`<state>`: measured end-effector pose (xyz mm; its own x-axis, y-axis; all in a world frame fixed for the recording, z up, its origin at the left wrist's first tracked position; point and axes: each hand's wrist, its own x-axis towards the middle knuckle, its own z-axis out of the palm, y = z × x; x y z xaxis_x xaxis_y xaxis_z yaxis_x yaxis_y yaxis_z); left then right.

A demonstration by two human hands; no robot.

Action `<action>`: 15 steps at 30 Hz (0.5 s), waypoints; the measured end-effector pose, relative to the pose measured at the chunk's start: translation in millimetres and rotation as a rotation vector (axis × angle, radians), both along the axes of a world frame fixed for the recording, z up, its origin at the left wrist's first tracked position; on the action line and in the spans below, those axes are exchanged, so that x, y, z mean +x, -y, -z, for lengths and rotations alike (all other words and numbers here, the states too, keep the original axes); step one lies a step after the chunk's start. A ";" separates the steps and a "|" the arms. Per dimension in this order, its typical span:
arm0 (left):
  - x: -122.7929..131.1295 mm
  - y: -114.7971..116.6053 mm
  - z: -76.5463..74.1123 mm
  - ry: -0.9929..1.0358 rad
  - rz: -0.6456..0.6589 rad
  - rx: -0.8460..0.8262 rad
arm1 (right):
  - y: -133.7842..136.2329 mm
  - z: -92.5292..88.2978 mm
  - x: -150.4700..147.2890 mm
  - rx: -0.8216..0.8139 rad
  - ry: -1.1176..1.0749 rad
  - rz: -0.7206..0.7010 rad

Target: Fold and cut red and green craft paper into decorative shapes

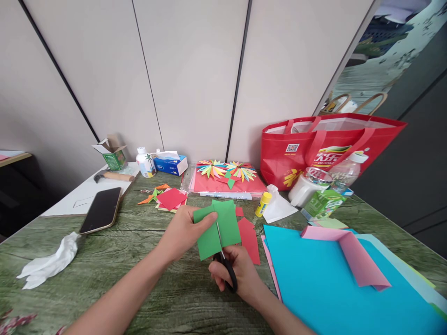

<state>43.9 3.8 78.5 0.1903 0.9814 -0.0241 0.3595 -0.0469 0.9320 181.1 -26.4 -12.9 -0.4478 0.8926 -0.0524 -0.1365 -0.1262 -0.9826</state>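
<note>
My left hand [185,229] pinches a green paper square [228,223] by its upper left part, thumb on top. Black-handled scissors [229,273] are in my right hand [240,272], with fingers round the handles. Their blade lies in a slit that runs up through the green paper from its lower edge. Just right of the paper, red paper pieces [249,239] rest on the green wood-patterned table [174,298]. Behind it, colourful folded paper fans [240,171] lie on a red sheet [209,184].
A yellow glue stick [263,204], white tissue [279,208] and red bag [279,153] stand or lie behind to the right. Blue paper sheets [324,279] cover the right side. At left are a phone [101,210], crumpled tissue [52,263] and hammer [117,176].
</note>
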 end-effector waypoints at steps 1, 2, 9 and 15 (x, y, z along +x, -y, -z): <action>0.1 0.0 -0.1 0.003 -0.001 0.004 | 0.1 -0.5 0.0 0.006 0.000 -0.001; 0.2 0.0 0.0 0.007 -0.004 0.004 | 0.2 -1.0 0.1 0.012 -0.001 -0.002; 1.3 -1.1 1.3 0.042 -0.019 -0.022 | 0.1 -0.9 0.0 0.003 0.002 0.010; 2.0 -0.8 0.4 0.024 -0.034 0.004 | -0.1 -2.5 -0.8 -0.013 0.018 0.019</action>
<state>45.9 4.6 78.1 0.1578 0.9873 -0.0160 0.3383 -0.0388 0.9402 180.3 -26.3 -10.4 -0.4295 0.9002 -0.0720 -0.1211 -0.1365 -0.9832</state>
